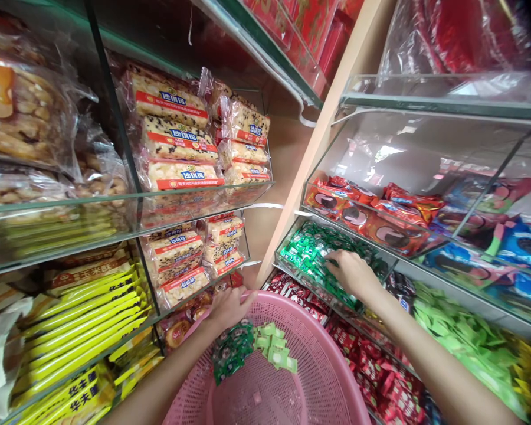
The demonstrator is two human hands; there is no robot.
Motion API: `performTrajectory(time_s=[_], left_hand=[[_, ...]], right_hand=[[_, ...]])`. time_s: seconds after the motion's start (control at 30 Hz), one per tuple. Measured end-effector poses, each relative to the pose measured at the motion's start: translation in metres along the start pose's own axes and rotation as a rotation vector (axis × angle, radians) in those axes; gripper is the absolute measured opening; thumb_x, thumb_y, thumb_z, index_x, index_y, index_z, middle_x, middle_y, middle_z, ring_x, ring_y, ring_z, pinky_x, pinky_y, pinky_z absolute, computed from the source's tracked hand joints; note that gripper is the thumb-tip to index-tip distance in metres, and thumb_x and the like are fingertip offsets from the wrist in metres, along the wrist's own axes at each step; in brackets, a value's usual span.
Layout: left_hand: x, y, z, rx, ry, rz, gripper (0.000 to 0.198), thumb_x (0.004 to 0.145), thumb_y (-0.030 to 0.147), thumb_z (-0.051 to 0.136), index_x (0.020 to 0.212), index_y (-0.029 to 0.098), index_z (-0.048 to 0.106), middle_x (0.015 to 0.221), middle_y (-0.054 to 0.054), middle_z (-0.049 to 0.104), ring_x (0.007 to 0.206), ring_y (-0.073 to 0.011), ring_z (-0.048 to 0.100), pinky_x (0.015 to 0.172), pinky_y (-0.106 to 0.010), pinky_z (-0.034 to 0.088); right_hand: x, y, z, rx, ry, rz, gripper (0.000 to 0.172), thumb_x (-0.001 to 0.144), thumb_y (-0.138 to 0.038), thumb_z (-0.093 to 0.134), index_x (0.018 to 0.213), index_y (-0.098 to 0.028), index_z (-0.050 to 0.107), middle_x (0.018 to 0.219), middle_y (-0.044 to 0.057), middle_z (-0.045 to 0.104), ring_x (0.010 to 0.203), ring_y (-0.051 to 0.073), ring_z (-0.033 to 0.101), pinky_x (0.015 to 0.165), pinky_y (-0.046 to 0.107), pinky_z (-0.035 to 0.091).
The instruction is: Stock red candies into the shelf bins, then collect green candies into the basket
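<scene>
A pink plastic basket (336,360) with perforated walls sits in front of me. My left hand (230,308) is closed on its far-left rim, the thumb lying along the edge. Inside, a heap of green-wrapped candies (233,348) lies beside several pale-green packets (274,347). My right hand (353,273) reaches over the basket's right side to a glass bin of green-wrapped candies (312,251). Its fingers are loosely bent and apart, just over or touching the candies. I see nothing held in it.
Wrapped sachima bars (181,144) fill glass shelves at left, above yellow packets (84,330). Red-wrapped sweets (380,372) lie below the green bin, light-green packets (460,342) to its right. Red packets (371,212) stand behind a glass edge above my right hand. A wooden post (307,159) divides the shelves.
</scene>
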State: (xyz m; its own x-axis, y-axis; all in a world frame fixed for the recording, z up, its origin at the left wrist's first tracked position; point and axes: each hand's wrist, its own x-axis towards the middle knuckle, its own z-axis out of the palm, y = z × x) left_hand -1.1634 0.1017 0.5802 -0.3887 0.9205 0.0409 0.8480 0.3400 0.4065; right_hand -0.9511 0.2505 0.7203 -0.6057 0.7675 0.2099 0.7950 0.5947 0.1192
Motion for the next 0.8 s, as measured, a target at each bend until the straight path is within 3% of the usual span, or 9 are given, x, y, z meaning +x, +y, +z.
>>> performTrajectory(time_s=[0.17,0.33,0.47,0.57,0.67,0.8], left_hand=[[-0.001,0.000,0.000,-0.005,-0.005,0.001,0.057,0.086,0.060,0.023,0.097,0.022,0.064,0.092,-0.010,0.070,0.093,-0.0265,0.064,0.075,-0.032,0.044],[0.001,-0.002,0.004,0.009,0.020,0.021,0.055,0.087,0.059,0.022,0.096,0.023,0.063,0.093,-0.010,0.070,0.091,-0.0268,0.064,0.075,-0.034,0.045],[0.001,-0.004,0.004,0.008,0.024,0.017,0.056,0.086,0.060,0.022,0.097,0.023,0.063,0.092,-0.010,0.070,0.091,-0.0263,0.064,0.074,-0.033,0.045],[0.001,-0.003,0.003,0.009,0.026,0.026,0.057,0.086,0.060,0.021,0.097,0.023,0.063,0.091,-0.010,0.070,0.091,-0.0270,0.064,0.074,-0.034,0.045],[0.002,-0.002,0.002,0.011,0.025,0.030,0.057,0.087,0.060,0.021,0.098,0.023,0.063,0.092,-0.010,0.070,0.092,-0.0269,0.064,0.075,-0.034,0.045],[0.003,0.000,0.001,0.003,0.008,0.013,0.056,0.086,0.060,0.023,0.101,0.023,0.063,0.094,-0.010,0.070,0.093,-0.0254,0.063,0.077,-0.033,0.044]], right_hand=[[0.006,0.002,0.002,-0.008,0.158,-0.057,0.030,0.090,-0.027,0.039,0.094,-0.020,0.067,0.093,0.009,0.057,0.090,0.020,0.055,0.072,0.027,0.040],[0.007,0.003,0.010,-0.105,0.024,-0.070,0.025,0.089,-0.021,0.041,0.094,-0.018,0.065,0.094,0.010,0.057,0.087,0.019,0.057,0.071,0.026,0.039],[0.004,0.001,0.009,-0.052,-0.036,-0.072,0.035,0.091,-0.038,0.037,0.087,-0.018,0.065,0.095,0.010,0.058,0.088,0.020,0.058,0.074,0.028,0.040],[0.002,0.000,0.007,-0.058,-0.069,-0.081,0.036,0.086,-0.047,0.045,0.093,-0.017,0.064,0.101,0.012,0.058,0.094,0.024,0.057,0.074,0.030,0.041],[0.002,0.000,0.007,-0.091,-0.083,-0.096,0.030,0.083,-0.038,0.054,0.101,-0.016,0.062,0.104,0.011,0.058,0.097,0.025,0.055,0.075,0.031,0.041],[0.009,0.003,0.007,-0.081,-0.059,-0.111,0.022,0.085,-0.027,0.049,0.100,-0.017,0.062,0.100,0.011,0.063,0.100,0.024,0.055,0.077,0.029,0.039]])
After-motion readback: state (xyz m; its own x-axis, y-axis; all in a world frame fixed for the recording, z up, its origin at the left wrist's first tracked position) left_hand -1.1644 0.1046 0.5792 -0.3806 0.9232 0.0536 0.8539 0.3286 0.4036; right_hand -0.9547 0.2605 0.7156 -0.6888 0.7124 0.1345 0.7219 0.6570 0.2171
